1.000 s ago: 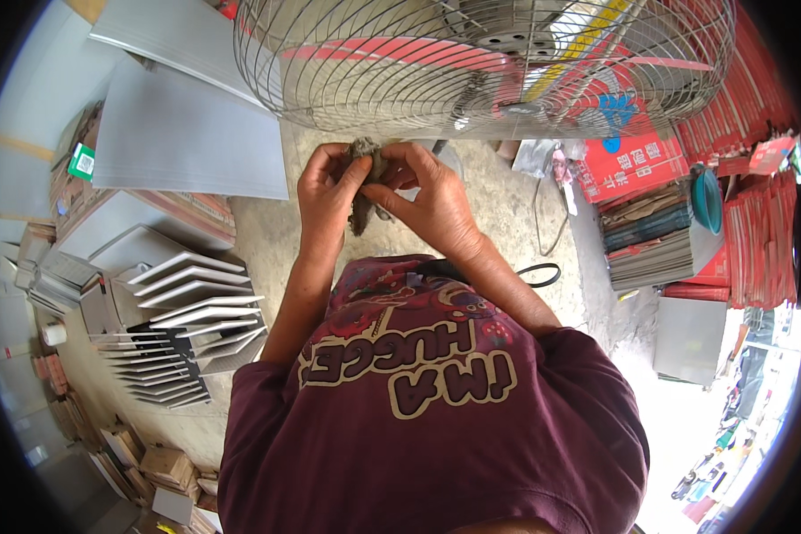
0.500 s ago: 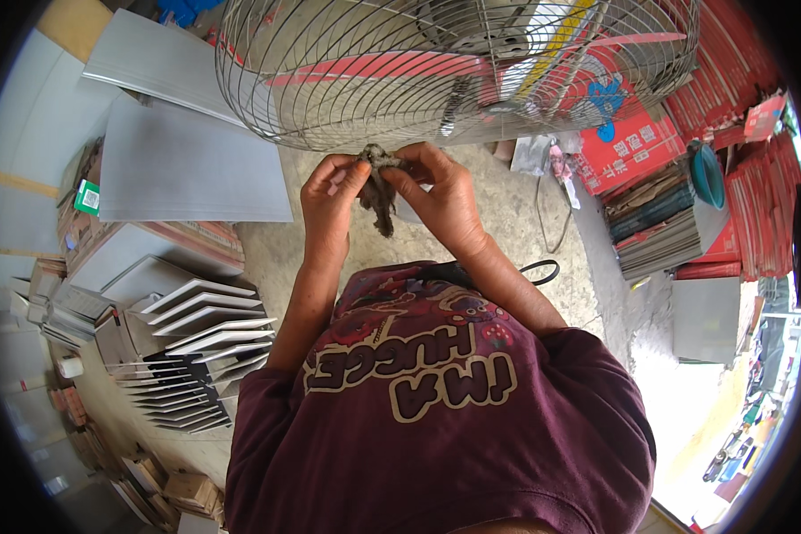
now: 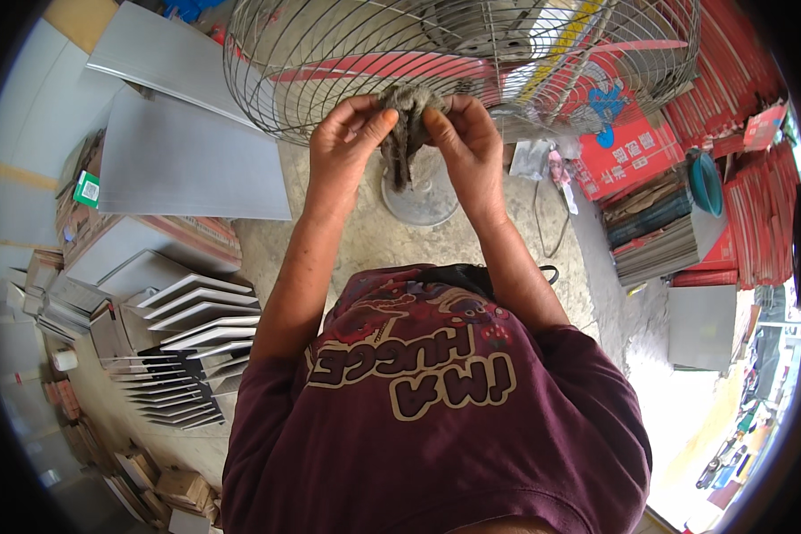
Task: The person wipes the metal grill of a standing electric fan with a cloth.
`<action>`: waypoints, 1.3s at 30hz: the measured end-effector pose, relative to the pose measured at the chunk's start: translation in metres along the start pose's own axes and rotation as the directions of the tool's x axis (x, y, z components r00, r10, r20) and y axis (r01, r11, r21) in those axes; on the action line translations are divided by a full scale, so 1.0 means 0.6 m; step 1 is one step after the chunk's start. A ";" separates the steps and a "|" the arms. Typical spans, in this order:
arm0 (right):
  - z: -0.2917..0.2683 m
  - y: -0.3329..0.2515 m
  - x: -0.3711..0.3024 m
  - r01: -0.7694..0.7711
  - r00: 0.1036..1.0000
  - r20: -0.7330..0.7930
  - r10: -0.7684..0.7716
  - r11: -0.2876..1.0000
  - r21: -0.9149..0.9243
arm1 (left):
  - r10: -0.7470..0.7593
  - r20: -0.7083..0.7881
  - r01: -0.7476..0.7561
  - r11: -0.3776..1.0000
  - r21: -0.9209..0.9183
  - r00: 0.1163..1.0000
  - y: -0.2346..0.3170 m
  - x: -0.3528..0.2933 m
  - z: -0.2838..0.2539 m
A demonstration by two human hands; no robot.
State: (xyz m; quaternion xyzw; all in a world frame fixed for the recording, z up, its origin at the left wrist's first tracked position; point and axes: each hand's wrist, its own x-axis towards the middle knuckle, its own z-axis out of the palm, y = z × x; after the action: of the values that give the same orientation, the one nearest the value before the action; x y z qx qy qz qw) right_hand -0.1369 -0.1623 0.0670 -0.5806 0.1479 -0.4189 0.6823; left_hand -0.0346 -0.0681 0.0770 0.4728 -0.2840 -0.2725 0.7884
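Observation:
Both of my hands are raised in front of me and pinch a dirty grey rag (image 3: 406, 133) between them. My left hand (image 3: 345, 142) grips its left side and my right hand (image 3: 465, 141) grips its right side. The rag hangs down from my fingers just below the wire guard of a big standing fan (image 3: 311, 53) with red blades. The fan's round grey base (image 3: 423, 200) stands on the concrete floor under the rag.
Grey tiles (image 3: 182, 165) lean and stack at the left, with more tiles on edge (image 3: 191, 343) lower left. Red cartons (image 3: 632, 147) and piled boxes (image 3: 659, 236) stand at the right. A black cable (image 3: 543, 231) runs over the floor.
My hands have lifted the rag higher toward the fan guard and pulled it more upright between them. My head has also shifted, so the fan sits closer.

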 end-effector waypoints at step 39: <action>0.134 -0.259 -0.122 -0.059 0.049 0.831 -0.554 0.829 0.556 | -0.233 -0.323 0.297 0.941 0.165 0.917 -0.123 -0.154 -0.166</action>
State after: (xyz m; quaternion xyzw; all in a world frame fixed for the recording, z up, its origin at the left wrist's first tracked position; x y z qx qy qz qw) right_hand -0.1884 -0.0502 0.2111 -0.5470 -0.5535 -0.0582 0.6253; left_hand -0.0400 0.0258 -0.0462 0.6236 -0.1218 -0.2709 0.7231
